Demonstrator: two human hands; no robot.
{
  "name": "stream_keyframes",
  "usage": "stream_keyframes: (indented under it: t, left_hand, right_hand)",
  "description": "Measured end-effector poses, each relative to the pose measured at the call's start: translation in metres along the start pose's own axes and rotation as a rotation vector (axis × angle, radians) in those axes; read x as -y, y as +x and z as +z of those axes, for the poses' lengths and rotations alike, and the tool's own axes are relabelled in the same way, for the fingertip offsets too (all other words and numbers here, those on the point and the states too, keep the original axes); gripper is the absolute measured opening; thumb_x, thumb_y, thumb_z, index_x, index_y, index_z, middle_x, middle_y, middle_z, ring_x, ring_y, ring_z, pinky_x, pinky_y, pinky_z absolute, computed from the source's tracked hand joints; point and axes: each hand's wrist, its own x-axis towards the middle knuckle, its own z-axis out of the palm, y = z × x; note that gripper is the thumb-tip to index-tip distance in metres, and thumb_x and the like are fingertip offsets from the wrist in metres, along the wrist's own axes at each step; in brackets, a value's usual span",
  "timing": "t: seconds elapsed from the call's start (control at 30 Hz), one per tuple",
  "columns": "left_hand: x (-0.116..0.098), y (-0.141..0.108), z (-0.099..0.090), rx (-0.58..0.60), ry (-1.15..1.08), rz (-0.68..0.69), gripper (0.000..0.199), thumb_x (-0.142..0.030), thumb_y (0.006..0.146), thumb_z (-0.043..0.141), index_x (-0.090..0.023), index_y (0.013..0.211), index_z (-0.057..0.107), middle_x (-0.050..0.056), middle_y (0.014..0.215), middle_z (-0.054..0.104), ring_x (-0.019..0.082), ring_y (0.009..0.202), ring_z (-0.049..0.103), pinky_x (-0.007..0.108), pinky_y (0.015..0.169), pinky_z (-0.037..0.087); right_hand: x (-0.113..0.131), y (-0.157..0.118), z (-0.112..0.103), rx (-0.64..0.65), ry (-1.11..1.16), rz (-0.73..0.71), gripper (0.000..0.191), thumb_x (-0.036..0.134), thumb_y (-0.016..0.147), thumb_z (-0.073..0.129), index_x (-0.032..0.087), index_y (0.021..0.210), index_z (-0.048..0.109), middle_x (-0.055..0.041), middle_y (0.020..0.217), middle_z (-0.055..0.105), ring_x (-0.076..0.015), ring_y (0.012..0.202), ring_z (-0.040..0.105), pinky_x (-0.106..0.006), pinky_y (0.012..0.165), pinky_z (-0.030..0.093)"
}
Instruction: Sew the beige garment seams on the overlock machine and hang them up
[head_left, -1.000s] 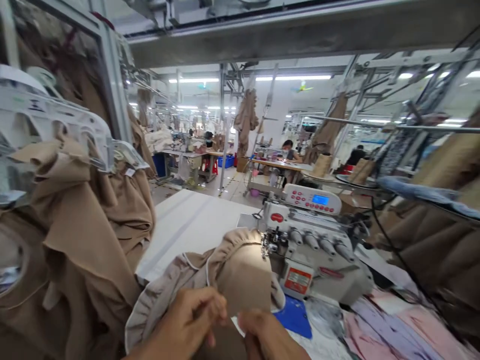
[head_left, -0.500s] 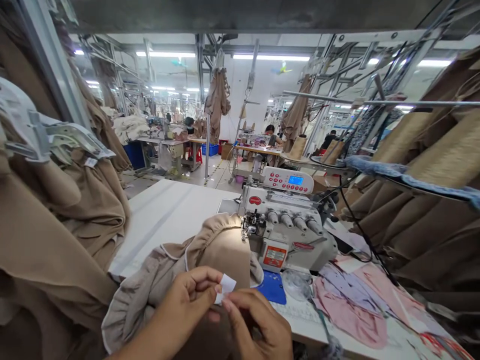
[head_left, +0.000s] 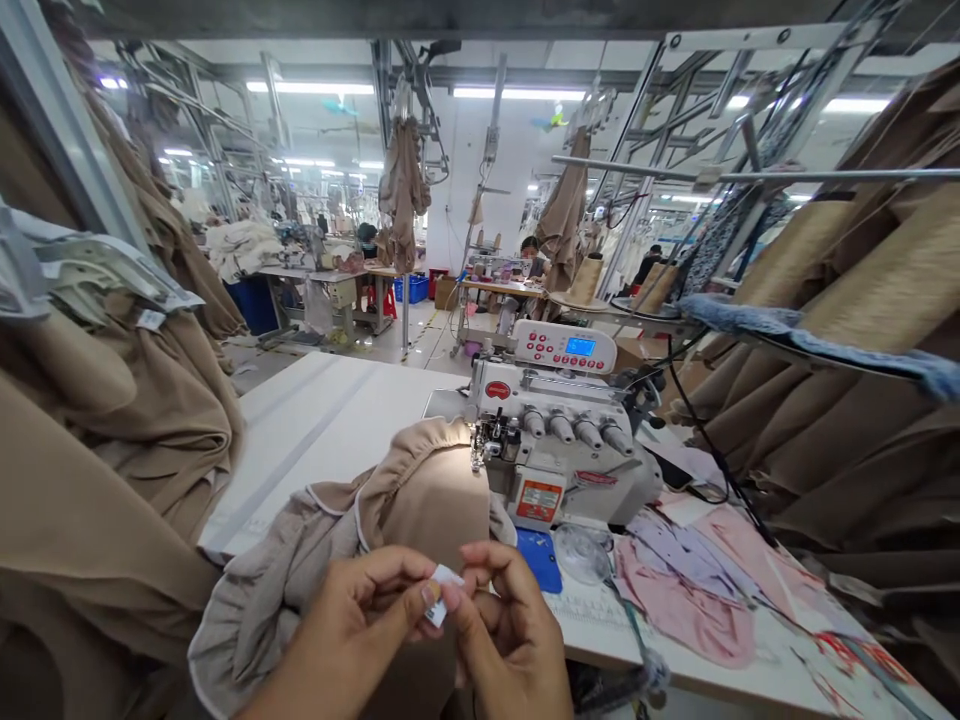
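A small white fabric label [head_left: 437, 612] is pinched between the fingertips of my left hand [head_left: 367, 620] and my right hand [head_left: 510, 625]. Dark print shows faintly on its lower part. Behind my hands lies a brown garment piece [head_left: 442, 500] with a gathered ruffle [head_left: 255, 590] edged in white. The far end of that piece reaches under the lit presser foot of an overlock sewing machine [head_left: 555, 430]. Both hands stay in front of the cloth, near the table's front edge.
Pink and lilac fabric pieces [head_left: 690, 585] lie on the table right of the machine, near a blue pad [head_left: 538, 560] and a clear round dish [head_left: 582, 553]. Brown garments [head_left: 150, 420] hang at the left. Thread cones [head_left: 885, 270] stand at the right. A person works in the background.
My right hand's fingers have risen to the label's upper edge, and the label has tilted, now showing print. The whole view has shifted slightly; the garment stays under the machine's foot.
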Motion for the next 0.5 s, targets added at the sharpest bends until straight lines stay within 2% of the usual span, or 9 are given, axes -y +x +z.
stream_keyframes:
  t: [0.07, 0.13, 0.23, 0.33, 0.4, 0.5]
  left_hand:
    - [0.002, -0.001, -0.002, -0.014, 0.082, 0.03, 0.037, -0.053, 0.087, 0.065, -0.018, 0.089, 0.076, 0.004, 0.078, 0.071, 0.016, 0.075, 0.065, 0.021, 0.067, 0.051]
    - [0.004, -0.002, -0.004, -0.016, 0.146, 0.026, 0.035, -0.051, 0.089, 0.063, -0.019, 0.09, 0.076, 0.003, 0.078, 0.07, 0.016, 0.075, 0.065, 0.021, 0.069, 0.051]
    - [0.004, -0.001, -0.007, 0.002, 0.213, 0.02, 0.033, -0.049, 0.092, 0.06, -0.02, 0.091, 0.075, 0.002, 0.079, 0.071, 0.016, 0.076, 0.066, 0.021, 0.069, 0.051]
    - [-0.002, 0.005, -0.012, 0.027, 0.421, 0.077, 0.029, -0.043, 0.095, 0.056, -0.022, 0.086, 0.074, 0.0, 0.076, 0.071, 0.015, 0.073, 0.066, 0.02, 0.064, 0.049]
    - [-0.007, 0.009, -0.015, -0.001, 0.633, 0.212, 0.024, -0.037, 0.096, 0.055, -0.024, 0.089, 0.074, 0.0, 0.08, 0.074, 0.015, 0.073, 0.068, 0.021, 0.064, 0.05]
    - [-0.011, 0.011, -0.015, -0.177, 1.0, 0.637, 0.022, -0.022, 0.096, 0.052, -0.024, 0.104, 0.073, 0.004, 0.097, 0.077, 0.02, 0.086, 0.071, 0.028, 0.077, 0.055]
  right_hand:
    - [0.005, 0.002, -0.006, 0.112, -0.048, 0.033, 0.041, 0.054, 0.084, 0.074, 0.019, 0.104, 0.066, 0.0027, 0.072, 0.057, -0.0058, 0.045, 0.045, -0.014, 0.039, 0.037]
    - [0.007, 0.003, -0.013, 0.206, -0.138, 0.045, 0.037, 0.052, 0.09, 0.068, 0.016, 0.098, 0.069, 0.0016, 0.066, 0.059, -0.0068, 0.045, 0.05, -0.016, 0.043, 0.04]
    - [0.007, 0.005, -0.021, 0.237, -0.218, 0.04, 0.037, 0.051, 0.092, 0.065, 0.015, 0.094, 0.068, -0.0011, 0.067, 0.065, -0.0088, 0.047, 0.055, -0.017, 0.046, 0.04]
    - [0.007, 0.009, -0.023, 0.277, -0.297, 0.049, 0.037, 0.051, 0.092, 0.064, 0.014, 0.091, 0.068, -0.0012, 0.068, 0.063, -0.0089, 0.048, 0.054, -0.017, 0.045, 0.039]
    - [0.007, 0.014, -0.021, 0.267, -0.295, 0.07, 0.038, 0.051, 0.089, 0.066, 0.014, 0.086, 0.067, 0.0034, 0.058, 0.054, -0.0075, 0.043, 0.047, -0.016, 0.042, 0.035]
    - [0.007, 0.026, -0.016, 0.161, -0.13, 0.086, 0.041, 0.054, 0.079, 0.075, 0.014, 0.076, 0.063, 0.0072, 0.054, 0.046, -0.0046, 0.04, 0.035, -0.014, 0.037, 0.027]
